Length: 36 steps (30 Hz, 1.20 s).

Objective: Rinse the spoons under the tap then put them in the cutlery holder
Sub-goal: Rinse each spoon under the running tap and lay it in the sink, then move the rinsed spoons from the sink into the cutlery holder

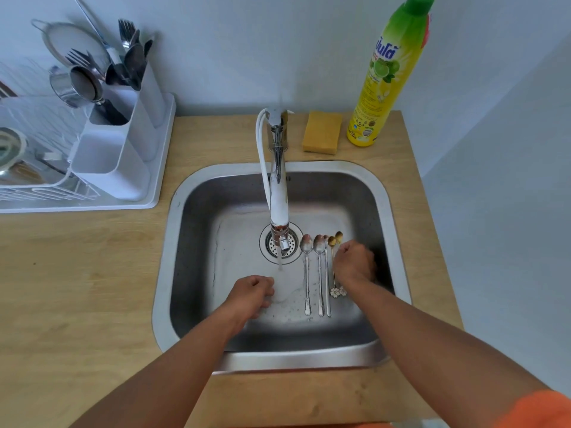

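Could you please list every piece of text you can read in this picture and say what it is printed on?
"700": near the base of the dish soap bottle, seemingly a volume figure.
Large blue Thai-script brand name on the bottle: visible, but I cannot transcribe it reliably.
Small print on the bottle: too small and blurred.
Nothing else carries text.

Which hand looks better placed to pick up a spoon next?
The right hand: it hovers right over the gold spoons in the sink. The left hand sits by the water, away from them.

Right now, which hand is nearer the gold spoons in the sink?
Right. The right hand is over the gold spoons, covering part of their handles. The left hand is off to their left, beyond the water stream.
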Motion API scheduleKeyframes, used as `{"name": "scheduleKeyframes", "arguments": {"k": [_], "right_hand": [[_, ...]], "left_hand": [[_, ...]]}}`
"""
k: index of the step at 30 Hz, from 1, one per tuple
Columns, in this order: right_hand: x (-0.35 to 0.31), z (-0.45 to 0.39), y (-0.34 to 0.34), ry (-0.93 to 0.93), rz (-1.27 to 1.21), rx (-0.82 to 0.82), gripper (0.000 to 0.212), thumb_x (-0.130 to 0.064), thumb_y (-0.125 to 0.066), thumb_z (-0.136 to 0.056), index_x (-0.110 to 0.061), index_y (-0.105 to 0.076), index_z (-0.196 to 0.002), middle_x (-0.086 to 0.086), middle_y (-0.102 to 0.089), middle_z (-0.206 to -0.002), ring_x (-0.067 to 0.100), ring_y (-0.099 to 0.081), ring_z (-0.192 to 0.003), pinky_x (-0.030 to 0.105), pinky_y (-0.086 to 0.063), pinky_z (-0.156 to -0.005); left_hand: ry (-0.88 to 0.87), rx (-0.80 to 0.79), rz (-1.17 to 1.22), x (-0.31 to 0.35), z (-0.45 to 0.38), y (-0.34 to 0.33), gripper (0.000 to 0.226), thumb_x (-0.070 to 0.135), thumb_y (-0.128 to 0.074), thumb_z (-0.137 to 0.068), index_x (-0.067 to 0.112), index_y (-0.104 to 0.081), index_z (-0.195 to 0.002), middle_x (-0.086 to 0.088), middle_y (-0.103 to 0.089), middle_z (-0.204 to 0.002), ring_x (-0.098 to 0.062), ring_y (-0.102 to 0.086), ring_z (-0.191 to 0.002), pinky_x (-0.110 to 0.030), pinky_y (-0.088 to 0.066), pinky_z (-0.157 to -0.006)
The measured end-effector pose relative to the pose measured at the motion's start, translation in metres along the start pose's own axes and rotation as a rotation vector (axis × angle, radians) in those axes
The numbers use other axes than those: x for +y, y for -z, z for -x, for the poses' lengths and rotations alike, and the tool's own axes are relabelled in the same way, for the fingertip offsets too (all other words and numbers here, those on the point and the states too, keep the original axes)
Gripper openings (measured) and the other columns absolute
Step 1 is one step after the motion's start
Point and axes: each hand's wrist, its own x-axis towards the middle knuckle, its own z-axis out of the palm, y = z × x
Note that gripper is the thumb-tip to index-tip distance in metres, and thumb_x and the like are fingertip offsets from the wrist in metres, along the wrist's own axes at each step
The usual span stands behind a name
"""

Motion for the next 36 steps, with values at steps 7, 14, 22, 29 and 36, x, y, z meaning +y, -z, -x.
{"name": "scheduleKeyframes", "arguments": {"k": [7,14,22,29,36], "right_hand": [[0.007,0.001,-0.007,0.025,0.194,-0.053,0.022,-0.006,-0.054,-0.098,-0.006,-0.069,-0.114,0.019,-0.072,-0.112,0.039,-0.071,-0.101,0.043,-0.061,-0.076],[0.011,0.013,-0.01,0.071,0.256,-0.056,0.023,-0.009,-0.055,-0.096,-0.008,-0.058,-0.119,0.016,-0.066,-0.116,0.038,-0.068,-0.103,0.044,-0.057,-0.076],[0.018,0.035,-0.011,0.242,0.399,-0.128,0.027,-0.029,-0.051,-0.102,-0.015,-0.057,-0.124,0.009,-0.063,-0.117,0.03,-0.067,-0.098,0.035,-0.047,-0.068],[0.021,0.042,-0.011,0.264,0.38,-0.19,0.016,-0.031,-0.053,-0.099,-0.021,-0.057,-0.111,0.003,-0.066,-0.109,0.022,-0.057,-0.084,0.033,-0.044,-0.067],[0.026,0.041,-0.009,0.271,0.381,-0.235,0.023,-0.032,-0.056,-0.096,-0.019,-0.059,-0.115,0.004,-0.065,-0.114,0.027,-0.066,-0.102,0.034,-0.043,-0.071]], "left_hand": [[-0.04,-0.02,-0.098,-0.013,-0.001,0.001,0.023,0.03,-0.06,-0.101,0.015,-0.068,-0.085,-0.002,-0.062,-0.072,-0.014,-0.05,-0.056,-0.02,-0.037,-0.047],[-0.006,-0.001,-0.196,-0.026,-0.003,0.015,0.027,0.036,-0.059,-0.094,0.02,-0.064,-0.073,-0.003,-0.062,-0.066,-0.021,-0.05,-0.063,-0.029,-0.037,-0.059],[-0.207,0.185,-0.297,0.05,-0.024,0.059,0.025,0.023,-0.062,-0.097,0.012,-0.07,-0.077,-0.01,-0.073,-0.083,-0.026,-0.065,-0.074,-0.034,-0.048,-0.068],[-0.552,0.551,-0.657,0.221,0.0,0.093,0.032,0.024,-0.047,-0.092,0.012,-0.056,-0.064,-0.007,-0.058,-0.067,-0.033,-0.058,-0.074,-0.034,-0.039,-0.064],[-0.907,0.474,-0.825,0.301,0.024,0.072,0.038,0.023,-0.051,-0.099,0.024,-0.062,-0.135,0.0,-0.063,-0.138,-0.022,-0.055,-0.13,-0.037,-0.044,-0.109]]}}
